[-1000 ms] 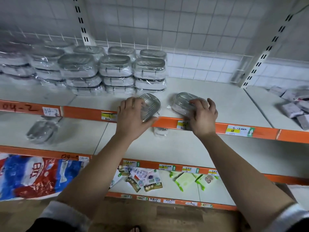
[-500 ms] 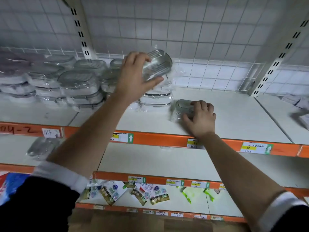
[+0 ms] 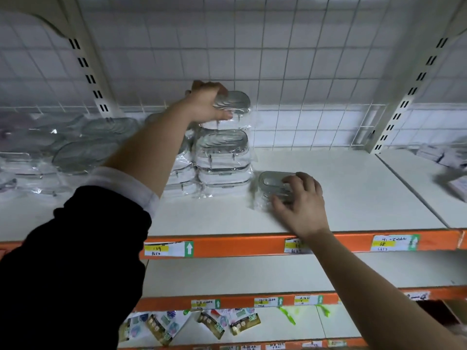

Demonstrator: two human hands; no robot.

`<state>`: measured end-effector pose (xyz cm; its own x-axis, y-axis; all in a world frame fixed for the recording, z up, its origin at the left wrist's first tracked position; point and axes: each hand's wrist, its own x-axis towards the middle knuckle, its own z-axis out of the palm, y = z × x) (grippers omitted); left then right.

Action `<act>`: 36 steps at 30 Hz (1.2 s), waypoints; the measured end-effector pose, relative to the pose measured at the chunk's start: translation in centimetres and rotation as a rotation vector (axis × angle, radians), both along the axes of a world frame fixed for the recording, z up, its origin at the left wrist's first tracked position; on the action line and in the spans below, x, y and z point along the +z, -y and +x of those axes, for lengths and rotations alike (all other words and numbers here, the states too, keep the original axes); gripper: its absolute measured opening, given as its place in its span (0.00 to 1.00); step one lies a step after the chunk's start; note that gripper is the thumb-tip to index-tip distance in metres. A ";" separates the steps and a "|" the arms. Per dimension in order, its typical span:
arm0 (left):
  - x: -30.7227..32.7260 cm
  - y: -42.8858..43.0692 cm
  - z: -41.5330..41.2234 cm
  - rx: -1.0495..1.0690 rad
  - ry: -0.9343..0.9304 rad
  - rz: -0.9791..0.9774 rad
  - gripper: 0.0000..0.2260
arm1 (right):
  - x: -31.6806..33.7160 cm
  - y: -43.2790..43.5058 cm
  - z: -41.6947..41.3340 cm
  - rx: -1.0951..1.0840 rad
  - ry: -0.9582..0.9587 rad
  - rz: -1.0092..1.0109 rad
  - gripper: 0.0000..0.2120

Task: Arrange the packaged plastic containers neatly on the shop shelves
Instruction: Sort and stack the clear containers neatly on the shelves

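Observation:
My left hand (image 3: 206,103) grips a clear packaged container (image 3: 233,103) that sits on top of the rightmost stack (image 3: 223,160) of wrapped containers on the upper shelf (image 3: 341,193). My right hand (image 3: 302,200) holds a second packaged container (image 3: 271,181) that lies flat on the shelf just right of that stack, fingers curled over its lid. More stacks of the same containers (image 3: 75,145) run leftward along the shelf, partly hidden behind my left arm.
A wire grid back panel (image 3: 303,72) and slotted uprights (image 3: 404,104) bound the shelf. The orange shelf edge (image 3: 240,246) carries price labels. Small packs (image 3: 454,173) lie at far right. Lower shelves hold sachets (image 3: 209,322) and green items (image 3: 288,315).
My left hand has carried its container back and set it onto the rightmost stack. My right hand stays on its container on the shelf. The camera has moved closer.

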<state>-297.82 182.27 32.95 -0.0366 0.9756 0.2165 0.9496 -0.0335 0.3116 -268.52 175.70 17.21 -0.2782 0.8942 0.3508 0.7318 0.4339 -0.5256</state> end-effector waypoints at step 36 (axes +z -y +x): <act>-15.5 18.0 7.4 0.226 -0.146 0.388 0.13 | 1.4 1.1 0.7 -0.133 -0.487 0.185 0.16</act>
<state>-290.38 164.28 17.46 -0.1811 0.7925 0.5823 0.9794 0.0915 0.1801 -267.86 174.60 18.58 0.0676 0.8217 0.5660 0.4778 0.4713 -0.7413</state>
